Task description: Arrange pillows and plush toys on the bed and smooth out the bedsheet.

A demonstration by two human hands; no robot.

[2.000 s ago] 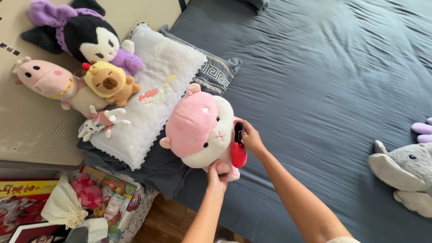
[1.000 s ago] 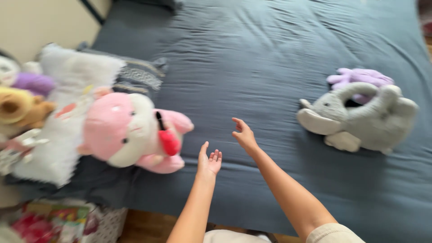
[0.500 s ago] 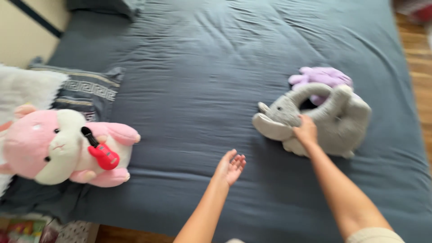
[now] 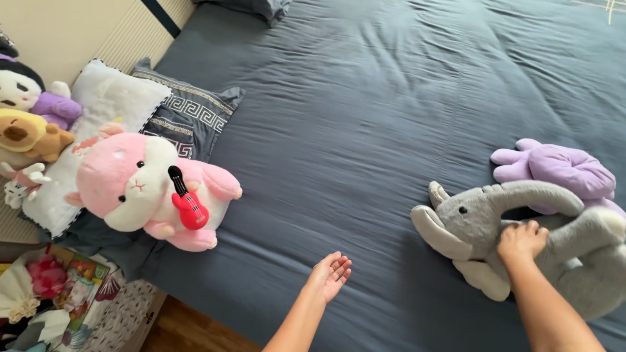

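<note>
1. My right hand (image 4: 521, 241) grips the grey elephant (image 4: 548, 234), fingers curled into its body.
2. The elephant lies on the bed (image 4: 365, 98) at the right, touching a purple plush (image 4: 561, 169) behind it.
3. My left hand (image 4: 330, 275) hovers over the bed, fingers spread, holding nothing.
4. A pink plush (image 4: 130, 182) with a red guitar (image 4: 188, 203) sits well apart at the left.

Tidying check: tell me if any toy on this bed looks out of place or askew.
The grey elephant plush lies tipped on its side over a purple plush, far from the toys by the pillows; the right hand grips it. The pink plush leans sideways.
</note>
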